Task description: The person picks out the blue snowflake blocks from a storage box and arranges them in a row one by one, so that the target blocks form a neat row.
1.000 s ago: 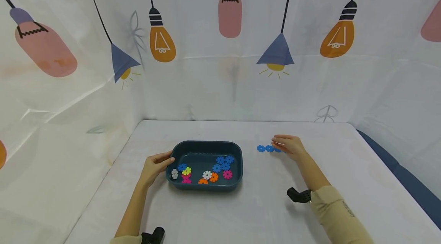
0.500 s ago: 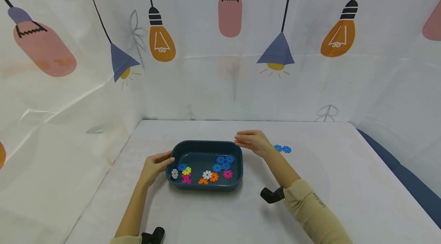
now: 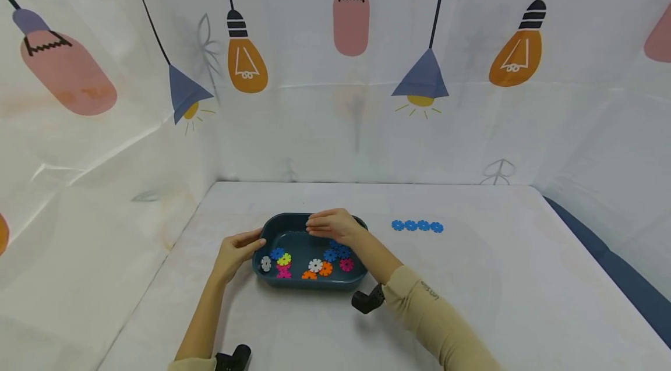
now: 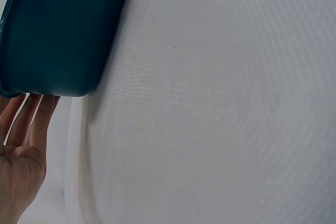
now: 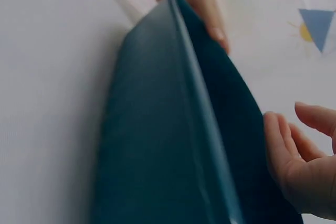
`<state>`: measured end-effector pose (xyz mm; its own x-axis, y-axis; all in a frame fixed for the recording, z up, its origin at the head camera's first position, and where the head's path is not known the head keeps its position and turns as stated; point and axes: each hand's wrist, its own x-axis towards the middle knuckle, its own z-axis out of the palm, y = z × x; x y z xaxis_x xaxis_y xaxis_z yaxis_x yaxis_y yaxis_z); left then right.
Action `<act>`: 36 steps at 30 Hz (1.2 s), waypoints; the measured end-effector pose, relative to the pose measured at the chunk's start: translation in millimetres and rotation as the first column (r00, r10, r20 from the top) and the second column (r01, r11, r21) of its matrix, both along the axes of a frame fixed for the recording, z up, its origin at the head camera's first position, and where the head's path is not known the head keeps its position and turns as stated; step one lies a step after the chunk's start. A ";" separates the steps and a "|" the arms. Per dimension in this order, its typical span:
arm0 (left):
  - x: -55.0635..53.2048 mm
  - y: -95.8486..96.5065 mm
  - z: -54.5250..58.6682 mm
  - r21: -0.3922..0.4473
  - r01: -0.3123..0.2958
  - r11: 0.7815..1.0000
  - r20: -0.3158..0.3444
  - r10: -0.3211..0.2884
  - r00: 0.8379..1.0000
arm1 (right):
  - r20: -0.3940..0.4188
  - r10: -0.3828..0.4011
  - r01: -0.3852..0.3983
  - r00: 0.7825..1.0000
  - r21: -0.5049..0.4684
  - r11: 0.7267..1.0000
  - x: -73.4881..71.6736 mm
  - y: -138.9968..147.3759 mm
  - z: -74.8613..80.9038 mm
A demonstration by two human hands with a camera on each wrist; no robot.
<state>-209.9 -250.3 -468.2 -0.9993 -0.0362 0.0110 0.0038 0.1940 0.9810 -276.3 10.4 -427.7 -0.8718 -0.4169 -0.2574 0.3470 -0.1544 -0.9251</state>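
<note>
A dark teal rectangular tray [image 3: 293, 284] lies on the white table. My left hand [image 3: 233, 253] holds its left end, thumb over the rim and fingers along the outer wall, as the left wrist view shows of the hand [image 4: 23, 156]. Over the tray's right half hovers my right hand [image 3: 335, 226], fingers extended and nothing visible in them. Inside lie flower-shaped plastic discs: blue [image 3: 330, 255], yellow [image 3: 284, 260], pink [image 3: 346, 265], orange [image 3: 325, 268] and white [image 3: 315, 266]. My right hand partly covers the blue group.
To the right of the tray, a straight row of blue flower discs [image 3: 417, 225] lies on the table [image 3: 472, 266]. A white sheet [image 3: 314, 126] printed with lamps hangs behind and at the sides. Black wrist cameras are worn on both forearms.
My right hand has moved left from the row of blue discs to above the tray, uncovering the whole row. My left hand has stayed at the tray's end.
</note>
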 end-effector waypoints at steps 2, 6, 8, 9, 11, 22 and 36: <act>-0.2 -0.4 0.3 0.001 0.002 1.000 0.000 -0.002 1.000 | 0.022 0.019 -0.019 1.000 0.003 1.000 2.0 -11.4 -3.5; 0.0 -0.6 1.2 0.011 0.012 1.000 0.003 -0.012 1.000 | 0.071 0.030 -0.030 0.997 0.003 1.000 5.0 -30.4 -10.0; 0.4 -0.4 1.4 0.017 0.015 1.000 0.003 -0.015 1.000 | 0.083 0.024 -0.025 0.996 0.005 1.000 5.8 -38.1 -13.8; 0.7 -0.3 1.7 0.019 0.017 1.000 0.004 -0.017 1.000 | 0.088 0.022 -0.023 0.996 0.004 1.000 5.9 -41.7 -15.4; 1.3 -0.3 2.3 0.022 0.016 1.000 0.003 -0.016 1.000 | 0.093 0.019 -0.020 0.995 0.008 1.000 6.6 -48.6 -17.9; 0.8 -0.2 1.2 0.037 0.017 0.999 -0.004 -0.017 1.000 | 0.097 0.019 -0.032 0.995 0.134 0.990 14.1 -76.0 -25.8; 0.6 -1.0 0.4 0.026 0.036 0.999 -0.028 -0.035 0.999 | 0.114 0.068 -0.082 0.991 0.122 0.989 25.6 -98.2 -22.8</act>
